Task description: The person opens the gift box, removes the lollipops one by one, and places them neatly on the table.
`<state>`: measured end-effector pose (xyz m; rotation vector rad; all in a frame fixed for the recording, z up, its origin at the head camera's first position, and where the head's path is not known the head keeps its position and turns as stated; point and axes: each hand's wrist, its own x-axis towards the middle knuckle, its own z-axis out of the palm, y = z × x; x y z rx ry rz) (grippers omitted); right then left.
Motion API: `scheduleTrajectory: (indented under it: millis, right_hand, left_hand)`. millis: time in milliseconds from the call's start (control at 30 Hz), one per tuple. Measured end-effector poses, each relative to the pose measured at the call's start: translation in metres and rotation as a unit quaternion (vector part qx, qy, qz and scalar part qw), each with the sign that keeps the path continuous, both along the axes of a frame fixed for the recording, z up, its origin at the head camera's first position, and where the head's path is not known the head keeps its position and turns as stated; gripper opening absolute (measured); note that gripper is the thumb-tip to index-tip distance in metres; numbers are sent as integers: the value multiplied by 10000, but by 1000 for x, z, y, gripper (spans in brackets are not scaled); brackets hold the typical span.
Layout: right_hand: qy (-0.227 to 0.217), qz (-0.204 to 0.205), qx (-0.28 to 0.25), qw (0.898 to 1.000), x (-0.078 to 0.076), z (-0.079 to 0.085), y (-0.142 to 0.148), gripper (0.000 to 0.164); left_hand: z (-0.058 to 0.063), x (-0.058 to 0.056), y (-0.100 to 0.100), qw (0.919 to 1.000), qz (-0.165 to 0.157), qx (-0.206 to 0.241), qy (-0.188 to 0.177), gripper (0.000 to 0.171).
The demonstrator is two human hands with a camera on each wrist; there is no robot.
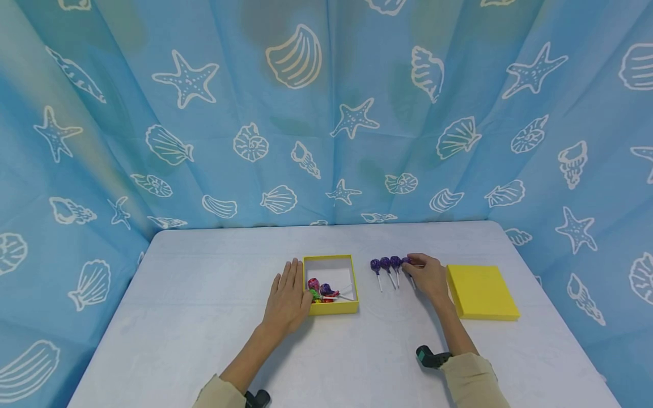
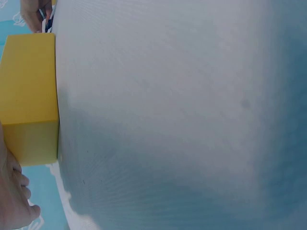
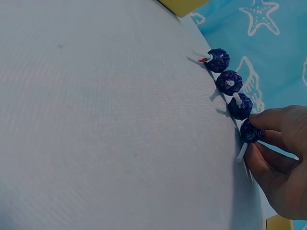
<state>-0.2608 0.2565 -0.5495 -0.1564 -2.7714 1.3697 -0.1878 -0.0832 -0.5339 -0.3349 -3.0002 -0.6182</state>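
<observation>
Lollipop [image 3: 252, 130]: sat right of the box [image 1: 334, 308], at the far end of the purple row [image 1: 385, 263].
Right hand [image 1: 427, 277]: pinched that lollipop round its head.
Row: was seemingly being lined up; probably called next for a gentle release in line.
Left hand [image 1: 288, 297]: rested outstretched against the box's left side.
Sweets [image 1: 325, 289]: lay inside the box.
Lid [image 1: 482, 290]: lay right of the box, beyond the row.
</observation>
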Motion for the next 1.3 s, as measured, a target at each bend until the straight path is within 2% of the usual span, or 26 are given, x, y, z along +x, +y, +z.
scheduleTrajectory:
  millis: [600,733,800,967,1167,1300]
  right_hand:
    - [-31,-107,-59,9999,2,4,3,45]
    - [217,-323,49,9992,4,5,1,44]
    - [455,-300,92,9985,6,9,-2,41]
    - [1001,235,80,9947,9,27,-25,33]
    - [1193,1016,-183,9875,15,42,-66,29]
    - [1313,1575,-323,9782,23,47,-96,28]
  left_hand:
    - [1,-1,1,10000,1,-72,2,66]
    - [1,0,1,9999,3,-105,-29,66]
    - [1,0,1,9999,9,-114,-29,66]
    - [2,0,0,10000,-10,-59,-1,66]
    - [2,-1,0,10000,-38,0,0,65]
    - [2,0,0,10000,-50,-18,-3,65]
